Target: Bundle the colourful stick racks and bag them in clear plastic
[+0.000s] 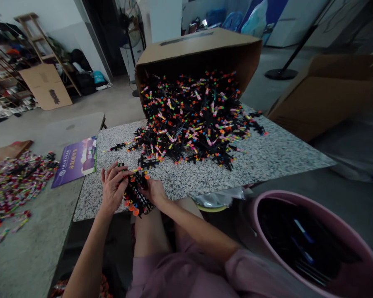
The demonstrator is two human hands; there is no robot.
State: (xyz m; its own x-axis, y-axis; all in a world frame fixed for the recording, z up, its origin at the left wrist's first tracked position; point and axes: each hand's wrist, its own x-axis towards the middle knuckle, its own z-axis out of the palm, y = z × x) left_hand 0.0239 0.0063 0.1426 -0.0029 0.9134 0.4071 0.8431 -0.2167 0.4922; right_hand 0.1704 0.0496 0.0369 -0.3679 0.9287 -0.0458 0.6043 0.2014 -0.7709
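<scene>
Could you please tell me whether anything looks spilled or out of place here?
A large brown cardboard box lies on its side, with small black bright-tipped plastic pieces spilling onto the grey speckled tabletop; this may be deliberate. A purple printed board lies slantwise over that tabletop's left edge.

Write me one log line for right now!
left hand: touching black pieces | right hand: holding black pieces | box: on its side | pile: spread from box onto table
</scene>
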